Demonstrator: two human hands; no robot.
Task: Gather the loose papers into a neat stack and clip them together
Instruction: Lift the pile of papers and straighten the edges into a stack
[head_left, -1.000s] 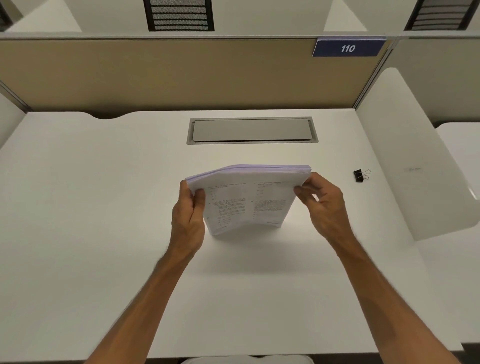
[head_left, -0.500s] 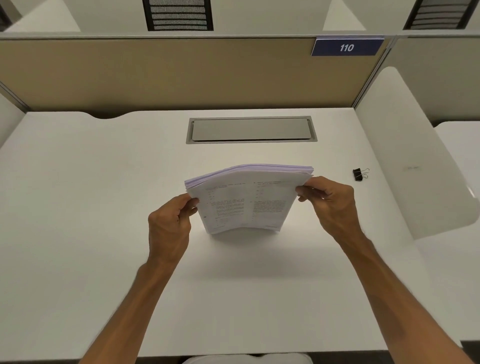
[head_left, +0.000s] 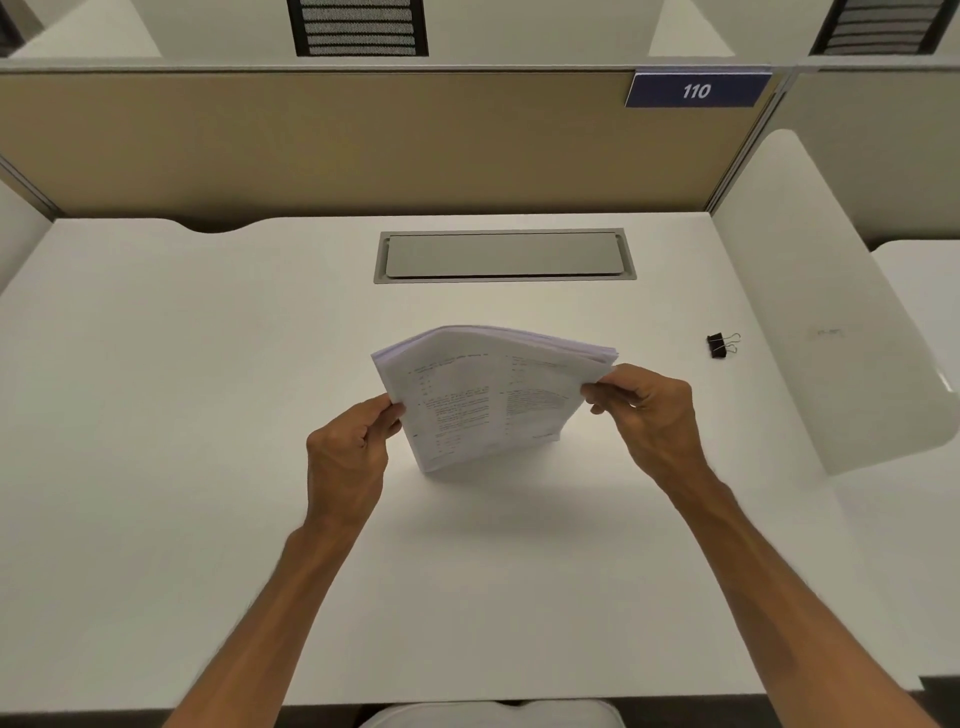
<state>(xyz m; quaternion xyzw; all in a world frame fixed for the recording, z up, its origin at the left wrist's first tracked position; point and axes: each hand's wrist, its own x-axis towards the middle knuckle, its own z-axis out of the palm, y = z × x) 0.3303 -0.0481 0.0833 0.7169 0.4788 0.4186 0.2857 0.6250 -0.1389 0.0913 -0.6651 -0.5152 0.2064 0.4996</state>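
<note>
My left hand (head_left: 347, 457) and right hand (head_left: 649, 415) pinch the side edges of the papers (head_left: 488, 395), standing between them on the table (head_left: 156, 415), with the clip (head_left: 719, 345) beyond my right hand.

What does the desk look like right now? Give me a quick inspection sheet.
Surface: white desk, closed grey hatch at the back.
Job's things: paper stack held on edge, bottom edge on the desk, top edges uneven; binder clip lies apart to the right, unused.
Clutter: nothing seen.
Grippers: left hand pinches the stack's left edge, right hand its right edge.
Cables: nothing seen.
Surroundings: tan partition, sign 110, white side panel.
</note>
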